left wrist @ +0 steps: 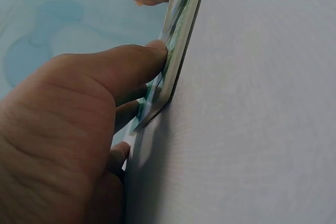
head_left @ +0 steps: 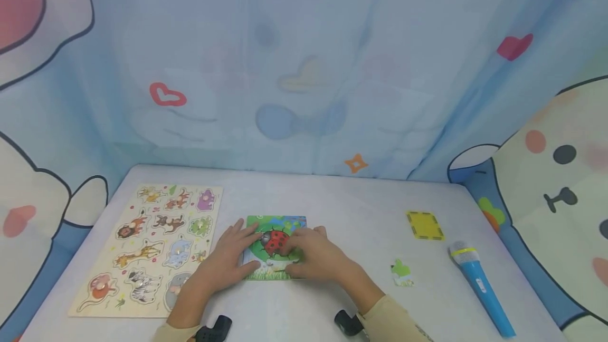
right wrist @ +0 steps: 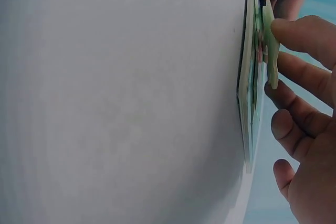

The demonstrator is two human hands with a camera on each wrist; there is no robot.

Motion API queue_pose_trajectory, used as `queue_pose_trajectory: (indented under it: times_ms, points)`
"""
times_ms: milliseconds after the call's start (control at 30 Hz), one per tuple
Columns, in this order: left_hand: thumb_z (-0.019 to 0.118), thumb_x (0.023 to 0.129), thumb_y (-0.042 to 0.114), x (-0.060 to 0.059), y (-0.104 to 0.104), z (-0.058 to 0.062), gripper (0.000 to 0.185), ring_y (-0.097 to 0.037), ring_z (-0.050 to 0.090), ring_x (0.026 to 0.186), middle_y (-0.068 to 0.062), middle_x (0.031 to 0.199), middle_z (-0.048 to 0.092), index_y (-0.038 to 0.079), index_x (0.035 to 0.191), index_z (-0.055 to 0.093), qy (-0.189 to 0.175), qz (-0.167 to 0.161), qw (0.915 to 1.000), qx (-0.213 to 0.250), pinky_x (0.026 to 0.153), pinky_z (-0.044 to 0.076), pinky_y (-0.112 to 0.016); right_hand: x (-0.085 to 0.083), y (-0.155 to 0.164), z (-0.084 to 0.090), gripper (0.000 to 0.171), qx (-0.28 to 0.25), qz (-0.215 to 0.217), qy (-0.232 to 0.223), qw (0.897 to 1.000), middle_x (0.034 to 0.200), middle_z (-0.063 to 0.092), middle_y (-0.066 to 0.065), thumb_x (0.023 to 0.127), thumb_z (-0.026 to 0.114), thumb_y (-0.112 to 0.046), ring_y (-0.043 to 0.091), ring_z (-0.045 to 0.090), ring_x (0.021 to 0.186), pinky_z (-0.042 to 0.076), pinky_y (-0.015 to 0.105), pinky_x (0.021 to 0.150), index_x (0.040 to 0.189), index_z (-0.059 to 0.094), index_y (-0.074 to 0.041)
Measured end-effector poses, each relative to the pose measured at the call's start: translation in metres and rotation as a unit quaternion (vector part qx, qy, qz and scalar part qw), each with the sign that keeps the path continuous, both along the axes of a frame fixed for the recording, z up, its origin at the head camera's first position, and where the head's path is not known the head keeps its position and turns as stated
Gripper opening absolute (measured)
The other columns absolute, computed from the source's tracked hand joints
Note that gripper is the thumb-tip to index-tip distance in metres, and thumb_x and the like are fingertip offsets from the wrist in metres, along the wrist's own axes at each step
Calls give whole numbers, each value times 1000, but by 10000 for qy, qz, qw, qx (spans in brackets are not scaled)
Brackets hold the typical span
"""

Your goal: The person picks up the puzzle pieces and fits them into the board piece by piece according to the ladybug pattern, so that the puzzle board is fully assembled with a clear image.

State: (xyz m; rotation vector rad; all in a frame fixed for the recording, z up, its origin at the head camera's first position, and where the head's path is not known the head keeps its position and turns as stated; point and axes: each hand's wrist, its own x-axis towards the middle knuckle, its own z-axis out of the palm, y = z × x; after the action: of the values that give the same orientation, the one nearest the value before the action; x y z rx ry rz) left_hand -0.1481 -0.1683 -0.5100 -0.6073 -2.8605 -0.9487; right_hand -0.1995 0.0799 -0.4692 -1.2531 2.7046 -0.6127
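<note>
Left hand (head_left: 233, 258) lies flat on the left part of the ladybird puzzle (head_left: 276, 240), fingers extended and pressing its face; left-wrist view shows a fingertip (left wrist: 157, 51) against the board's edge. Right hand (head_left: 315, 257) covers the puzzle's lower right, its fingers pinching a loose green piece (right wrist: 270, 51) held just off the board's face. Puzzle lies flat at lower centre of the white table (head_left: 332, 199). Lower left: animal peg board (head_left: 152, 247). Lower right: green puzzle piece (head_left: 401, 272), yellow square (head_left: 425, 225), blue toy microphone (head_left: 481, 286).
</note>
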Motion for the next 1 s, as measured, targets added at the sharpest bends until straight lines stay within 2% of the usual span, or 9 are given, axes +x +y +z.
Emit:
queue_pose_trajectory:
  times_ms: [200, 467, 733, 1000]
  points:
    - [70, 86, 31, -1, 1, -2, 62, -35, 15, 146, -5, 155, 36, 10, 141, 52, 78, 54, 10000, -32, 119, 11, -50, 2, -6, 4, 23, 190, 133, -76, 9997, 93, 61, -19, 75, 82, -34, 2, 56, 94, 33, 37, 86, 93, 73, -24]
    - [73, 86, 32, 0, 6, 0, 59, -36, 18, 145, -7, 152, 40, 10, 137, 55, 67, 316, 9994, 131, 118, 12, -52, 4, -13, 2, 25, 393, -45, -299, 9988, 93, 59, -18, 75, 84, -34, 0, 55, 88, 33, 37, 85, 95, 74, -23]
    - [77, 82, 32, 1, 9, 1, 59, -35, 20, 145, -7, 150, 43, 10, 133, 58, 54, 553, 9983, 182, 119, 12, -50, 2, -13, -2, 18, 469, -41, -240, 9986, 96, 59, -18, 80, 80, -34, 1, 57, 91, 32, 36, 82, 95, 76, -26]
    - [78, 79, 34, 0, 13, 1, 60, -35, 22, 144, -8, 148, 46, 11, 132, 59, 116, 638, 9977, 194, 119, 13, -50, 1, -12, 0, 16, 558, -18, -105, 9984, 100, 61, -16, 78, 81, -31, 4, 58, 97, 32, 37, 82, 93, 77, -26]
